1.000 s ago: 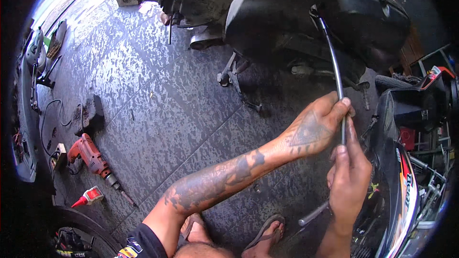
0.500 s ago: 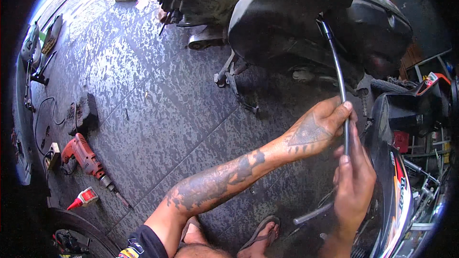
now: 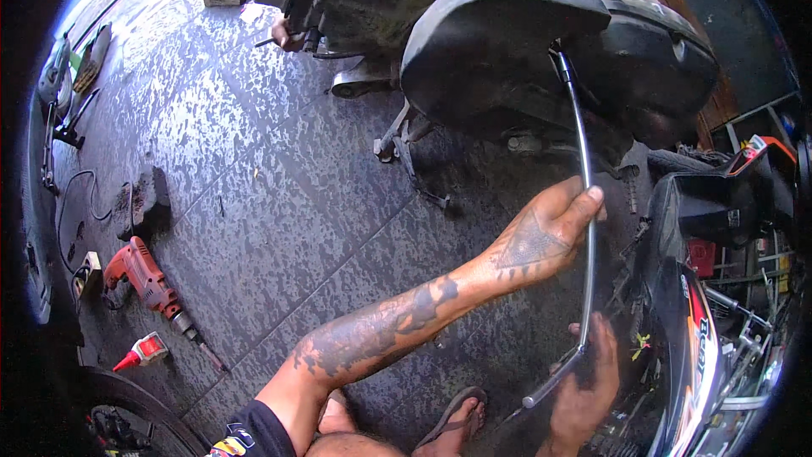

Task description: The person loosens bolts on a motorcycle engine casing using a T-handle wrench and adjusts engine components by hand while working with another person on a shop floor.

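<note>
A long chrome bar wrench (image 3: 584,151) reaches up to a recess in the underside of a dark plastic cover (image 3: 499,34) on a vehicle. My left hand (image 3: 562,228) is closed around the middle of the bar, thumb along it. Below, the bar bends toward a cylindrical end (image 3: 545,385). My right hand (image 3: 592,393) is behind this bent part, fingers stretched upward and blurred, apparently not gripping it.
A red drill (image 3: 148,275), red-and-white bottle (image 3: 144,351) and dark block (image 3: 148,199) lie on the tiled floor (image 3: 271,178) at left. Another person's hand (image 3: 283,34) shows by the engine. A black vehicle panel (image 3: 689,305) and metal clutter border the right. My sandalled foot is below.
My right hand has let go of the bar and dropped, its fingers opening. The bar's lower bend now shows, and its upper part has shifted slightly left in view with my left hand.
</note>
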Demonstrator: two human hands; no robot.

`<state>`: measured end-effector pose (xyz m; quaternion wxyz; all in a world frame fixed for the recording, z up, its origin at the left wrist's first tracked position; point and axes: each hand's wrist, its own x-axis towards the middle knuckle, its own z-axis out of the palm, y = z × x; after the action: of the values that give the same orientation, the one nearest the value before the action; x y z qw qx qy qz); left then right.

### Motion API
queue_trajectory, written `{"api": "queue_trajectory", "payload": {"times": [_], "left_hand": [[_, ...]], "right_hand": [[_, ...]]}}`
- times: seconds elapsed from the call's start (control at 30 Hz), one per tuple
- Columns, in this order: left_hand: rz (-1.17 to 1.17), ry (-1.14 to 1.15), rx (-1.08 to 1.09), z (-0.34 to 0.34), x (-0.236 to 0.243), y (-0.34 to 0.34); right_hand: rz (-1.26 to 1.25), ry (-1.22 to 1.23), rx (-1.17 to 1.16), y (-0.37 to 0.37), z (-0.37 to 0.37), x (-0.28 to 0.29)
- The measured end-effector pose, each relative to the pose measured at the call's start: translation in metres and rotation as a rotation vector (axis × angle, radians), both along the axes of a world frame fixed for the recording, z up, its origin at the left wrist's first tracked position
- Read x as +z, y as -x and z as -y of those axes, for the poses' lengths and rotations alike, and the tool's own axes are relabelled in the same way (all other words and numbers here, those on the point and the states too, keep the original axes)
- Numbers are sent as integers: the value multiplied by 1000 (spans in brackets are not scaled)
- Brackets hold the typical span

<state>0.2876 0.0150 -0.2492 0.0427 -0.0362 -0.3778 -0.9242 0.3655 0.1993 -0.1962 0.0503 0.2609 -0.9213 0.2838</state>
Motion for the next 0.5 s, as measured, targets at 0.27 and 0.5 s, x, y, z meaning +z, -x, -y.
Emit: {"api": "queue_trajectory", "payload": {"times": [0.27,0.5], "left_hand": [[-39,-42,-7,9,8,-3],[-78,-133,-221,8,16,-12]], "right_hand": [[222,501,-129,-6,17,-15],[739,1135,-258,-9,4,-19]]}}
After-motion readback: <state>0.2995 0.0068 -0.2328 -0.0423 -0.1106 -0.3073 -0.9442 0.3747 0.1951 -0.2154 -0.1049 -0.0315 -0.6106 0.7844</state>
